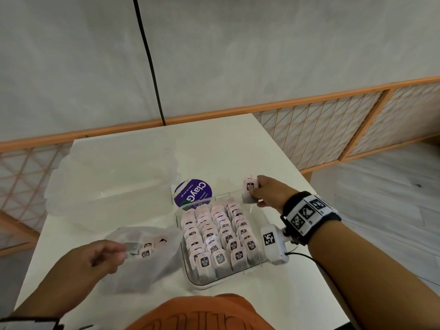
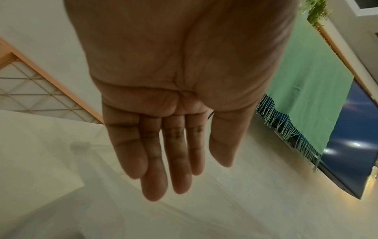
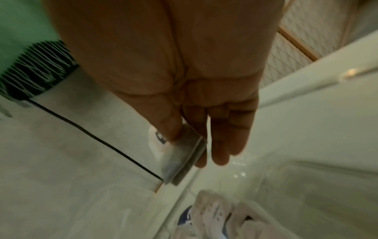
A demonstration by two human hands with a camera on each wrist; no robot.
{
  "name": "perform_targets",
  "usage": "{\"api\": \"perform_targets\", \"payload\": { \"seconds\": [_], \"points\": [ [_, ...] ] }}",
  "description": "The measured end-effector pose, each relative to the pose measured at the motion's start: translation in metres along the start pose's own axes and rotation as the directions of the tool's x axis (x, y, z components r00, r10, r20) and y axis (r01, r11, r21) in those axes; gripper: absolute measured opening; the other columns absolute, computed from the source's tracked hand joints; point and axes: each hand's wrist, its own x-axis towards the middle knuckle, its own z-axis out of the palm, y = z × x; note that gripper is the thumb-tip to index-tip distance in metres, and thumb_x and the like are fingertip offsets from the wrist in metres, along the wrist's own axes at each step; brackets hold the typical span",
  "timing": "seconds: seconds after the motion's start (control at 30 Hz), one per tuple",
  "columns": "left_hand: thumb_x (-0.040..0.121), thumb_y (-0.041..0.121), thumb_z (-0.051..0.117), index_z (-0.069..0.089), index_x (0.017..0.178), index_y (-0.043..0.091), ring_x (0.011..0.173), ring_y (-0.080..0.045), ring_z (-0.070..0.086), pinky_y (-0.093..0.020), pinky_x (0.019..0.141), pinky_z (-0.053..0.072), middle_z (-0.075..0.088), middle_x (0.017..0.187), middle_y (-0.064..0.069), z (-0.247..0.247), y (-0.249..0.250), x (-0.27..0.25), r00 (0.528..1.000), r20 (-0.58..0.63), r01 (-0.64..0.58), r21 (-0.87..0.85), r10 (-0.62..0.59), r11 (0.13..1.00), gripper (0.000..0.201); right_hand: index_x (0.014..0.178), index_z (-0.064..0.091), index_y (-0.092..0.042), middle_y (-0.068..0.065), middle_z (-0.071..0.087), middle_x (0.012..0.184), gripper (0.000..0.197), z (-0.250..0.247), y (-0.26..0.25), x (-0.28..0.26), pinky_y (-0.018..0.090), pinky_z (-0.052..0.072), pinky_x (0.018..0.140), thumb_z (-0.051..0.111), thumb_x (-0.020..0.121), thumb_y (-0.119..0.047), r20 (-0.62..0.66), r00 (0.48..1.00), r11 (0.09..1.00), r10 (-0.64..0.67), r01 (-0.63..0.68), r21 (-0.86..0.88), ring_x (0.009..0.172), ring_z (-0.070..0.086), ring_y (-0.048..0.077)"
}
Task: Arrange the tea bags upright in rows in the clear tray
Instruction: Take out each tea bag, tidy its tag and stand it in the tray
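Note:
A clear tray [image 1: 190,279] sits in the middle of the white table, filled with rows of upright pink tea bags [image 1: 214,236]. My right hand [image 1: 256,195] hovers over the tray's far right corner and pinches one tea bag [image 1: 249,186] between thumb and fingers; the right wrist view shows that tea bag [image 3: 180,153] under the thumb, with the tray's tea bags [image 3: 214,215] below. My left hand [image 1: 119,253] is at the mouth of a translucent plastic bag [image 1: 154,267] holding a few loose tea bags [image 1: 146,251]. The left wrist view shows its fingers [image 2: 155,169] straight and holding nothing.
A large clear container [image 1: 112,182] stands at the back left of the table. A purple round label [image 1: 192,192] lies just behind the tray. The wrist camera [image 1: 273,244] hangs over the tray's right side. A black cable [image 1: 150,67] runs down the wall.

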Motion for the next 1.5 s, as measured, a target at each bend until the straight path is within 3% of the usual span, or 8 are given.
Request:
{"api": "perform_targets", "payload": {
  "seconds": [0.4, 0.53, 0.67, 0.77, 0.9, 1.07, 1.3, 1.5],
  "points": [
    [0.045, 0.057, 0.069, 0.072, 0.081, 0.042, 0.071, -0.023, 0.072, -0.039, 0.075, 0.049, 0.075, 0.077, -0.002, 0.000, -0.029, -0.001, 0.995, -0.027, 0.090, -0.100, -0.093, 0.991, 0.039, 0.115, 0.051, -0.004, 0.018, 0.061, 0.118, 0.021, 0.011, 0.014, 0.005, 0.039, 0.054, 0.087, 0.048, 0.095, -0.012, 0.135, 0.984, 0.989, 0.113, -0.124, 0.078, 0.104, 0.062, 0.028],
    [0.071, 0.030, 0.077, 0.074, 0.079, 0.036, 0.071, -0.026, 0.070, -0.038, 0.073, 0.048, 0.075, 0.077, -0.005, 0.005, -0.032, 0.001, 0.996, -0.034, 0.079, -0.106, -0.083, 0.991, 0.010, 0.117, 0.049, -0.003, 0.018, 0.064, 0.116, 0.022, 0.011, 0.016, 0.002, 0.042, 0.053, 0.090, 0.046, 0.097, -0.010, 0.151, 0.982, 0.985, 0.114, -0.131, 0.113, 0.102, 0.066, 0.028],
    [0.084, 0.008, 0.071, 0.076, 0.076, 0.029, 0.067, -0.022, 0.070, -0.037, 0.073, 0.048, 0.074, 0.076, -0.005, 0.007, -0.042, 0.005, 0.995, -0.024, 0.093, -0.069, -0.095, 0.993, 0.022, 0.109, 0.050, -0.006, 0.020, 0.066, 0.113, 0.013, 0.012, 0.018, -0.003, 0.043, 0.052, 0.090, 0.044, 0.098, -0.008, 0.187, 0.976, 0.977, 0.114, -0.145, 0.158, 0.099, 0.068, 0.027],
    [0.070, 0.034, 0.078, 0.073, 0.080, 0.041, 0.072, -0.025, 0.071, -0.036, 0.072, 0.048, 0.075, 0.076, -0.004, 0.009, -0.037, 0.002, 0.994, -0.017, 0.102, -0.101, -0.105, 0.990, 0.012, 0.102, 0.049, -0.009, 0.020, 0.066, 0.113, 0.006, 0.014, 0.020, -0.003, 0.044, 0.052, 0.090, 0.044, 0.098, -0.009, 0.196, 0.973, 0.976, 0.120, -0.152, 0.157, 0.100, 0.069, 0.028],
    [0.041, 0.061, 0.066, 0.075, 0.081, 0.031, 0.073, -0.025, 0.071, -0.037, 0.072, 0.050, 0.075, 0.077, -0.002, 0.008, -0.040, 0.002, 0.995, -0.010, 0.096, -0.112, -0.098, 0.989, 0.051, 0.104, 0.049, -0.009, 0.018, 0.068, 0.110, 0.008, 0.016, 0.021, -0.003, 0.042, 0.053, 0.088, 0.044, 0.097, -0.009, 0.207, 0.971, 0.975, 0.123, -0.157, 0.157, 0.099, 0.069, 0.026],
    [0.045, 0.059, 0.067, 0.074, 0.084, 0.024, 0.074, -0.024, 0.071, -0.040, 0.074, 0.051, 0.075, 0.077, -0.001, 0.006, -0.048, 0.002, 0.996, -0.001, 0.094, -0.089, -0.094, 0.992, 0.053, 0.102, 0.049, -0.010, 0.018, 0.068, 0.110, 0.008, 0.014, 0.020, -0.009, 0.041, 0.053, 0.086, 0.044, 0.097, -0.009, 0.215, 0.970, 0.981, 0.114, -0.144, 0.128, 0.098, 0.070, 0.026],
    [0.068, 0.043, 0.071, 0.073, 0.075, 0.034, 0.074, -0.029, 0.069, -0.039, 0.071, 0.049, 0.074, 0.075, -0.003, 0.008, -0.057, 0.001, 0.992, 0.002, 0.128, -0.098, -0.129, 0.987, 0.012, 0.102, 0.048, -0.011, 0.017, 0.070, 0.107, 0.009, 0.020, 0.027, -0.021, 0.030, 0.051, 0.068, 0.042, 0.097, -0.007, 0.290, 0.945, 0.971, 0.153, -0.198, 0.131, 0.095, 0.071, 0.027],
    [0.044, 0.060, 0.065, 0.073, 0.075, 0.032, 0.071, -0.028, 0.067, -0.035, 0.067, 0.045, 0.073, 0.076, -0.005, 0.007, -0.062, 0.002, 0.990, 0.009, 0.141, -0.120, -0.141, 0.983, 0.043, 0.101, 0.048, -0.011, 0.018, 0.069, 0.110, 0.008, 0.023, 0.028, -0.023, 0.030, 0.051, 0.067, 0.043, 0.096, -0.008, 0.282, 0.948, 0.976, 0.146, -0.185, 0.117, 0.096, 0.070, 0.028]
  ]
}}
